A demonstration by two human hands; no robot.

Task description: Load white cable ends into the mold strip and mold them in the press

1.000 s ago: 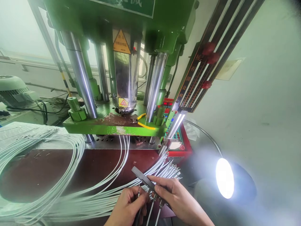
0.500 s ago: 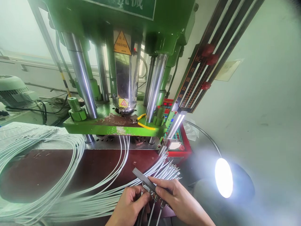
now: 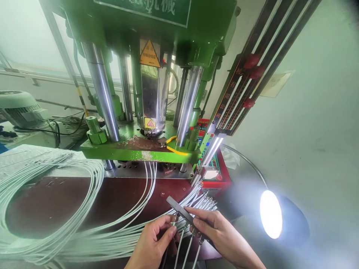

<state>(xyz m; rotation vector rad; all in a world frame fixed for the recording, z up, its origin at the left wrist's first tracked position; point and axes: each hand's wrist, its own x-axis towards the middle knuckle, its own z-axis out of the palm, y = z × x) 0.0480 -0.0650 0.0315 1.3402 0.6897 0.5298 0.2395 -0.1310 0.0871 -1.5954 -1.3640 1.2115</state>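
My right hand (image 3: 221, 233) grips a narrow grey metal bar (image 3: 176, 207) that slants up to the left, with three white cable ends hanging from its underside. My left hand (image 3: 153, 243) pinches one white cable end (image 3: 174, 220) by its metal tip and holds it against the bar's lower edge. Just behind the bar lies a bundle of white cables with metal terminals (image 3: 203, 201), fanned out on the dark red table (image 3: 56, 201).
A green vertical press (image 3: 146, 74) with chrome columns stands behind the table, and three cables run under its platen. Long loops of white cable (image 3: 56, 224) cover the table's left. A red control box (image 3: 215, 168) and a bright gooseneck lamp (image 3: 270, 213) sit at right.
My left hand has brought a cable end up against the bar. Both hands and the bar have shifted slightly right; three cables now hang from the bar instead of two.
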